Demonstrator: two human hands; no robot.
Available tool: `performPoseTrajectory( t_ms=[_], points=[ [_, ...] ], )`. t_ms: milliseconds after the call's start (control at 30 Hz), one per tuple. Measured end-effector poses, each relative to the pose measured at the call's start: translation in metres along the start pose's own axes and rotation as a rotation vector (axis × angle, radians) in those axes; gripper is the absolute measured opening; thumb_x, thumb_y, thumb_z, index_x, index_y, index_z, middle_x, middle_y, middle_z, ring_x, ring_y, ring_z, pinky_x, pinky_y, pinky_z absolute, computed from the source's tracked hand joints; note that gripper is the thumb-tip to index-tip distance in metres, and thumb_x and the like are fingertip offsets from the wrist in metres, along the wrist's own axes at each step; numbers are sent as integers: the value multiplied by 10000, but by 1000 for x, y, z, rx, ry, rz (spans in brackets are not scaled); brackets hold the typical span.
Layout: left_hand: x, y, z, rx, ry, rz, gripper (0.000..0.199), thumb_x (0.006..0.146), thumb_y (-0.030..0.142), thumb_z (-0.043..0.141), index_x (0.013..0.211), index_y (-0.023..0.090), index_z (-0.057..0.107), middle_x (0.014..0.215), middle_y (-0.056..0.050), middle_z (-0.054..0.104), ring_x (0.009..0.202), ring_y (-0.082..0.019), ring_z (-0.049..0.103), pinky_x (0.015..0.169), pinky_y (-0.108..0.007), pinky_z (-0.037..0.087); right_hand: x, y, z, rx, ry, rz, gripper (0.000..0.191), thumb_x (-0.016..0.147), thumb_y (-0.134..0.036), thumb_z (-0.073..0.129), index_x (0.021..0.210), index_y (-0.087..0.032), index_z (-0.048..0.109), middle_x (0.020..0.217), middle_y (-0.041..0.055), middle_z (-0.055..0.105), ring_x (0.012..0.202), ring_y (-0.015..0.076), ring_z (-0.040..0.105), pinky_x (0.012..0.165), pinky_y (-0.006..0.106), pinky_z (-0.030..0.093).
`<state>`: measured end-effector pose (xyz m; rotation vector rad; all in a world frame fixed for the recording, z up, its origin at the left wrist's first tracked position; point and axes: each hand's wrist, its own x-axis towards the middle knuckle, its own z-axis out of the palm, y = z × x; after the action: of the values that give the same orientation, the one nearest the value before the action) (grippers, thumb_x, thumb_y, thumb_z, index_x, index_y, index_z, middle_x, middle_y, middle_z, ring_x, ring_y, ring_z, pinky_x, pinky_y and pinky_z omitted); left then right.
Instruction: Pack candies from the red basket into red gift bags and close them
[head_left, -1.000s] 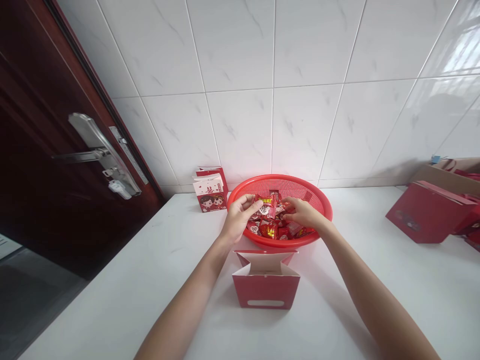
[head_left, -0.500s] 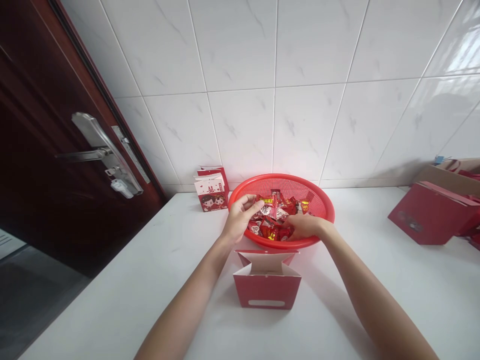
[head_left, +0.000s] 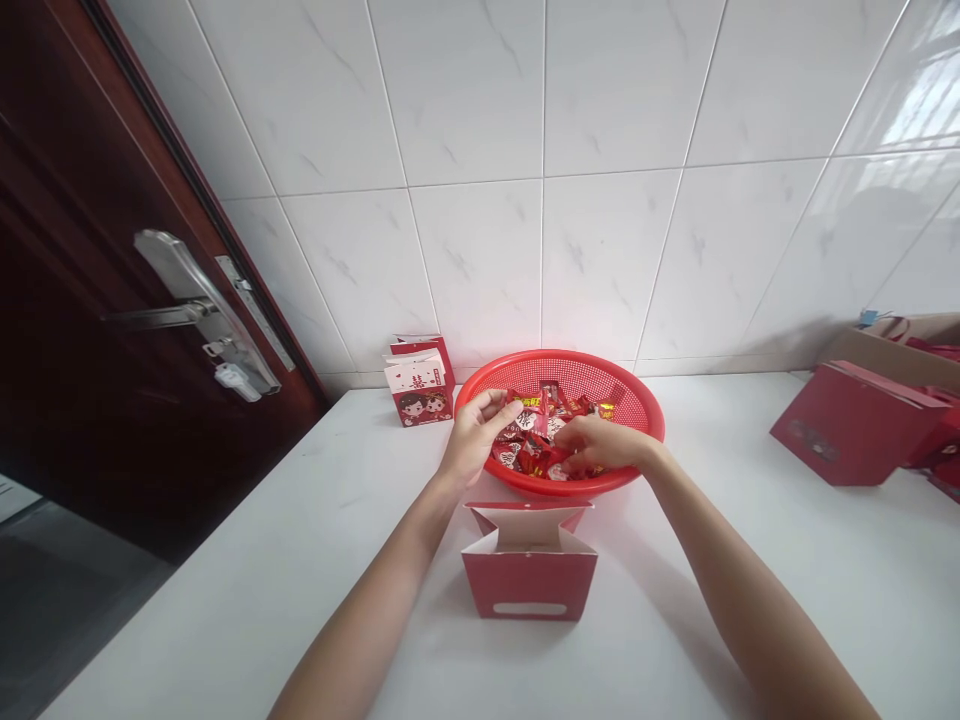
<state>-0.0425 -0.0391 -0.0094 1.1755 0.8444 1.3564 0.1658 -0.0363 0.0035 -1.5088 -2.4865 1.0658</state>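
My left hand (head_left: 475, 432) is closed on a red candy packet (head_left: 531, 402) with yellow lettering, held over the left part of a red plastic basket (head_left: 480, 385). Several red wrapped candies (head_left: 534, 455) lie inside it. Over the right of that pile is my right hand (head_left: 604, 443), its fingers bent downward and apart, touching the candies; part of the fingertips is hidden. In front of the basket, between my forearms, stands a red paper gift box (head_left: 529, 588) with its top open toward me.
A small printed gift box (head_left: 421, 392) stands by the tiled wall, left of the basket. To the right, a tilted red box (head_left: 855, 425) rests beside a cardboard carton (head_left: 862, 347). A dark door with a metal handle (head_left: 202, 310) borders the white tabletop (head_left: 300, 530) on the left.
My right hand has risen slightly out of the candies and shifted left, its fingers more visible now. My left hand still holds the candy packet. The view has shifted a little.
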Motion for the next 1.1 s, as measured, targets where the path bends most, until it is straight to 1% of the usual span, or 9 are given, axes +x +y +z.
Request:
performPoseTrajectory(
  t_ms=[167,300,367,467,533,667,833,967,1100],
  points=[
    [0,0,1,-7,-17,9,382,573,405,920,808,180,721,832,-3,690,829,-145,621,811,-274,480,4,13,0,344,257,-212,415,777,-477,699,652,-219,399,618,-51,480,597,139,534,567,283,416],
    [0,0,0,-8,-15,11,383,572,398,920,817,182,721,841,-6,694,828,-146,626,808,-275,482,5,15,-1,552,298,-221,555,662,-599,803,636,-219,399,586,-39,540,607,163,591,588,313,468],
    [0,-1,0,4,-20,18,378,581,404,916,817,182,721,842,-7,694,830,-146,627,807,-273,483,3,12,-1,602,316,-222,593,619,-611,832,621,-220,386,563,-56,507,581,144,562,578,304,455],
    [-1,0,-1,18,-11,20,372,598,416,908,819,185,718,837,-4,692,824,-146,628,802,-273,482,-1,8,-3,614,381,-221,576,640,-587,831,612,-215,391,547,-78,439,544,104,472,544,272,369],
    [-1,1,-1,13,-11,9,391,602,426,905,854,190,719,839,-3,699,810,-151,633,784,-281,487,-4,6,-4,613,409,-214,520,668,-559,820,628,-204,442,567,-68,471,553,99,455,544,267,333],
    [-1,3,0,-21,-11,-7,466,592,418,913,968,212,732,838,7,705,795,-155,638,763,-288,498,-5,6,-5,679,430,-231,427,666,-499,828,700,-187,538,631,-42,554,597,116,507,578,279,366],
    [-1,3,1,14,-19,15,369,613,434,893,862,199,753,869,-4,699,846,-163,625,798,-284,487,-5,6,-6,758,445,-225,423,662,-490,833,684,-186,540,632,-32,585,631,134,561,620,291,405],
    [-2,3,1,37,-34,21,362,615,450,886,836,200,746,881,-13,701,875,-175,616,809,-285,480,-6,5,-7,743,442,-234,374,703,-483,805,709,-174,595,628,-26,593,608,121,532,613,285,397],
    [-2,2,0,65,-20,29,335,638,435,869,831,196,736,885,-17,695,889,-183,614,831,-293,468,-8,4,-8,721,497,-210,343,712,-476,790,719,-172,631,654,-25,570,627,117,513,612,278,402]
  ],
)
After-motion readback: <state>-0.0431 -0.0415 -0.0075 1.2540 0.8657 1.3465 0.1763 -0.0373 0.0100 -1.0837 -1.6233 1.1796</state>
